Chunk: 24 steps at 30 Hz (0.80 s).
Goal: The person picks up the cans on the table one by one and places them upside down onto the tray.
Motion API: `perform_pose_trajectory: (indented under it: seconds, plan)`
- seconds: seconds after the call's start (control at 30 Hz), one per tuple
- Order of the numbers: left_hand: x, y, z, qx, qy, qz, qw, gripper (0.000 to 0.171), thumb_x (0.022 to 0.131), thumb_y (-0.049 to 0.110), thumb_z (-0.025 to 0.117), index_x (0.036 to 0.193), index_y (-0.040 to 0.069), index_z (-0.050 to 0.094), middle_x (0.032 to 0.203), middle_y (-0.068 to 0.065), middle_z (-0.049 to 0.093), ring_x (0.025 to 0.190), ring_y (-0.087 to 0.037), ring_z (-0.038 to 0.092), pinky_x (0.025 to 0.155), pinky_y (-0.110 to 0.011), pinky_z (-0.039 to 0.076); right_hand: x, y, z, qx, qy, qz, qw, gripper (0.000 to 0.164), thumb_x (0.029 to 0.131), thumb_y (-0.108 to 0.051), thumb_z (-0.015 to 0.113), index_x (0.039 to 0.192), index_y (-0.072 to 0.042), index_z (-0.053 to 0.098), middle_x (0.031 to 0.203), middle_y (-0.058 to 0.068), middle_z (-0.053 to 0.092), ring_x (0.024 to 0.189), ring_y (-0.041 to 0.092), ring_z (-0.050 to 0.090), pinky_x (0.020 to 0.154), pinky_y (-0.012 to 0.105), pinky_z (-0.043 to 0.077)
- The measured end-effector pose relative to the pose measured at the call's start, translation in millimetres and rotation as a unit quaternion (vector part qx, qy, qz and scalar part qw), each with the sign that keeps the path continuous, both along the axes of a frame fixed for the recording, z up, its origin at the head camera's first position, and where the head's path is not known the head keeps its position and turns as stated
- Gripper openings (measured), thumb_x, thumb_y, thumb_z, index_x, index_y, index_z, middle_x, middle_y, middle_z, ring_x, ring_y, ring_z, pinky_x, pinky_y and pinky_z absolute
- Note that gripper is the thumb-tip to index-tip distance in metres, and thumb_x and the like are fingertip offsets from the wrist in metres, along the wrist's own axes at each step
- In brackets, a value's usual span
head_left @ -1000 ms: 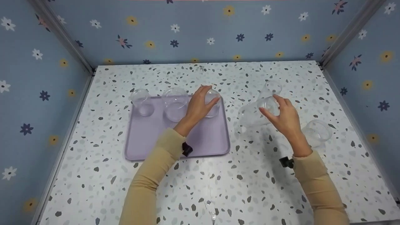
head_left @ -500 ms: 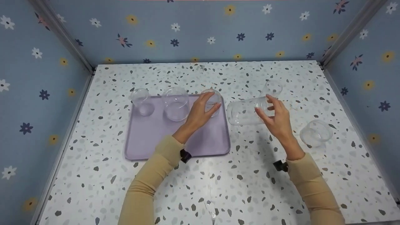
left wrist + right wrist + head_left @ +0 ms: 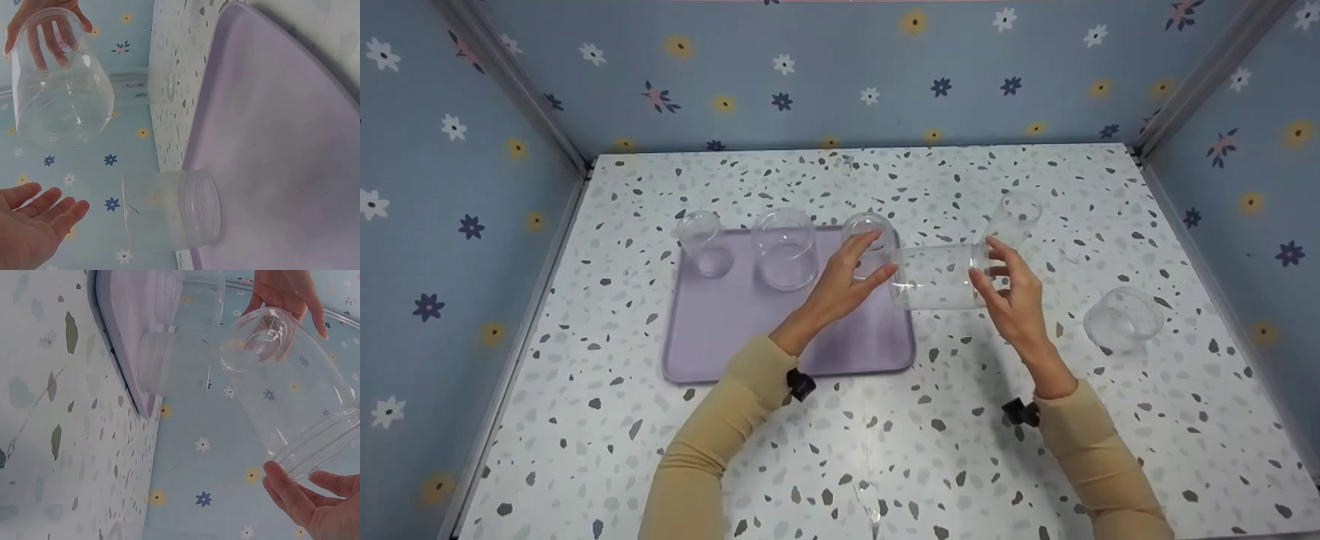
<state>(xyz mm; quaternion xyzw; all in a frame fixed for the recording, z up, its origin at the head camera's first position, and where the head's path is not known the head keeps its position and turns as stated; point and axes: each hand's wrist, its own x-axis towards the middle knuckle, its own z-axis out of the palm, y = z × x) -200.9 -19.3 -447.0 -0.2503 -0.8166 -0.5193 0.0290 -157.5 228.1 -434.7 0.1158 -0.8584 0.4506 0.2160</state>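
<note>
My right hand point(image 3: 1014, 300) holds a clear plastic jar point(image 3: 937, 277) by its ridged mouth end. The jar lies sideways in the air, its base pointing left over the right edge of the purple tray point(image 3: 720, 337). My left hand point(image 3: 836, 289) has its fingers spread close to that base; in the left wrist view a gap shows between its fingertips and the jar point(image 3: 62, 107). Behind the left hand, a clear jar point(image 3: 868, 225) stands on the tray, partly hidden. Two more stand to its left, a wide jar point(image 3: 784, 251) and a narrower jar point(image 3: 701, 244).
On the speckled table point(image 3: 930, 465), a slim clear jar point(image 3: 1016, 214) stands behind the right hand, partly covered. A short, wide clear jar point(image 3: 1123, 321) is farther right. Flowered blue panels point(image 3: 840, 75) enclose the back and sides.
My right hand has carried the jar left and turned it sideways, base toward the left hand. My left hand has shifted slightly toward me. The jars on the tray stay put.
</note>
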Motion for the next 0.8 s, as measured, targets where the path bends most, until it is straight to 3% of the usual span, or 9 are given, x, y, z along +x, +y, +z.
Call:
perform_pose_trajectory:
  seconds: [0.23, 0.33, 0.53, 0.67, 0.8]
  plan:
    - [6.3, 0, -4.5, 0.025, -0.018, -0.025, 0.9992, 0.073, 0.08, 0.05, 0.055, 0.137, 0.012, 0.03, 0.131, -0.005, 0.037, 0.117, -0.019, 0.036, 0.084, -0.039, 0.041, 17.9, -20, 17.5, -0.047, -0.003, 0.015, 0.999, 0.039, 0.087, -0.011, 0.053, 0.121, 0.007, 0.047, 0.105, 0.026, 0.055, 0.084, 0.033, 0.056, 0.063, 0.013, 0.043]
    - [8.9, 1, -5.8, 0.037, -0.023, -0.031, 0.9986, 0.073, 0.079, 0.047, 0.059, 0.137, 0.015, 0.029, 0.131, -0.002, 0.036, 0.115, -0.016, 0.035, 0.083, -0.042, 0.042, 22.3, -25, 19.7, -0.066, -0.009, 0.02, 0.998, 0.039, 0.088, -0.012, 0.05, 0.121, 0.008, 0.047, 0.104, 0.026, 0.055, 0.084, 0.029, 0.056, 0.064, 0.013, 0.043]
    - [14.7, 1, -7.9, 0.054, -0.04, -0.045, 0.9967, 0.079, 0.075, 0.053, 0.059, 0.138, 0.017, 0.027, 0.131, -0.002, 0.035, 0.114, -0.017, 0.037, 0.08, -0.034, 0.042, 24.4, -26, 16.2, -0.11, -0.033, 0.028, 0.993, 0.042, 0.088, -0.016, 0.049, 0.122, 0.008, 0.046, 0.106, 0.028, 0.054, 0.081, 0.009, 0.057, 0.06, 0.02, 0.048]
    - [18.0, 2, -10.2, 0.078, -0.051, -0.054, 0.9943, 0.088, 0.071, 0.061, 0.059, 0.138, 0.014, 0.025, 0.13, -0.005, 0.036, 0.114, -0.023, 0.04, 0.079, -0.038, 0.044, 24.5, -27, 13.0, -0.147, -0.054, 0.042, 0.987, 0.043, 0.088, -0.016, 0.046, 0.123, 0.009, 0.044, 0.109, 0.027, 0.052, 0.083, 0.017, 0.058, 0.06, 0.025, 0.051]
    - [21.0, 2, -12.1, 0.099, -0.063, -0.065, 0.991, 0.093, 0.068, 0.06, 0.062, 0.137, 0.01, 0.025, 0.128, -0.01, 0.039, 0.112, -0.023, 0.042, 0.078, -0.038, 0.046, 24.6, -27, 11.1, -0.17, -0.068, 0.05, 0.982, 0.041, 0.089, -0.013, 0.044, 0.123, 0.009, 0.043, 0.111, 0.025, 0.052, 0.082, 0.015, 0.058, 0.059, 0.027, 0.052]
